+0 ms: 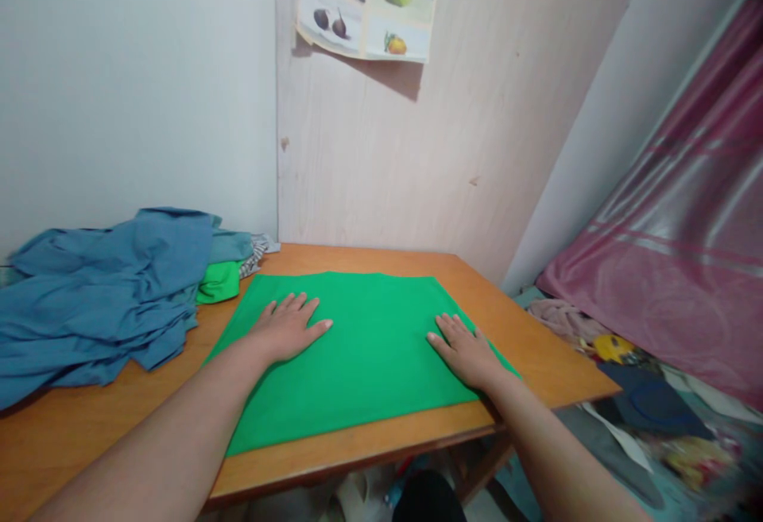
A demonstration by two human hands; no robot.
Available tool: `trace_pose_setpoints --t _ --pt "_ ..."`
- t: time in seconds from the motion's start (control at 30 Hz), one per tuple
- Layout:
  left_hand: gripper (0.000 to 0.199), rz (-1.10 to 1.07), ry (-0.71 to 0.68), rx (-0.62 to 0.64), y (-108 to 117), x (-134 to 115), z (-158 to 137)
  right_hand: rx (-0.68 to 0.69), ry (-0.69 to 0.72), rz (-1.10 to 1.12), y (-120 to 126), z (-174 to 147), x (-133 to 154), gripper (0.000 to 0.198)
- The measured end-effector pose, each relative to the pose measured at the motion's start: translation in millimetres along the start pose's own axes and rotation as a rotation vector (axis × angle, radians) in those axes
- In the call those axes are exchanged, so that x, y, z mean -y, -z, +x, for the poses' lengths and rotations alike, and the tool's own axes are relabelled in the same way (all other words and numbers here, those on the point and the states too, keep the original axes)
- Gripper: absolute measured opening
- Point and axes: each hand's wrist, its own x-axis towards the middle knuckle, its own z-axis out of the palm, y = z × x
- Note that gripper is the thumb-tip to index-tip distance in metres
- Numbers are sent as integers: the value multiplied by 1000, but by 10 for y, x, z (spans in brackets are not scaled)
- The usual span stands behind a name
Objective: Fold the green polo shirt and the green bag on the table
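Covering the middle of the worktop (524,339), a green cloth (369,355) lies flat directly under the fingers of both hands. Material appears matte and smooth, with straight sides and a slightly wavy far edge; its outline narrows away from the person.

Left hand (283,331): palm down on the cloth near its left side, fingers extended and moderately fanned, thumb pointing inward. Right hand (466,351): palm down near the right edge, fingers stretched out with narrower gaps, thumb likewise turned inward. Both press or rest on the fabric; the amount of pressure cannot be told.

Left of the left fingers, a blue garment heap (119,284) lies crumpled in deep, soft folds. Between the heap and those fingers, slightly farther back, sit a bright green fabric piece (219,282) and a striped fabric (257,252).

Beyond the fingers rises a pale wood-grain panel (369,164) bearing a curling paper sheet (396,29) with painted fruit. Well to the right of the right fingers hangs a glossy pink curtain (668,228), loosely creased.
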Motion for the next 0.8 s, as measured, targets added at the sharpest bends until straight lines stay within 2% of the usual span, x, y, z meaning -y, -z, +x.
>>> trace_pose_setpoints --t 0.2,0.3,0.37,0.47,0.57,0.63,0.7,0.8 --pt "89 7 -9 4 -2 1 -1 -17 -180 -30 -10 -8 -418 81" --pt "89 3 -8 -6 -20 10 10 -24 -230 -58 33 2 -465 78" --pt "88 0 -7 -12 -30 14 16 -49 -247 -77 73 -4 -388 78" --pt "87 -1 -7 -18 -34 15 17 -72 -165 -50 106 -74 -107 80" --pt "87 1 -13 -25 -31 17 12 -61 46 38 82 -221 245 80" --pt "87 3 -14 -25 -29 21 10 -47 139 56 48 -323 404 80" --pt "88 7 -11 -22 -29 25 10 -40 152 48 18 -397 445 80" --pt "88 9 -16 -21 -30 27 13 -36 102 18 -5 -428 293 80"
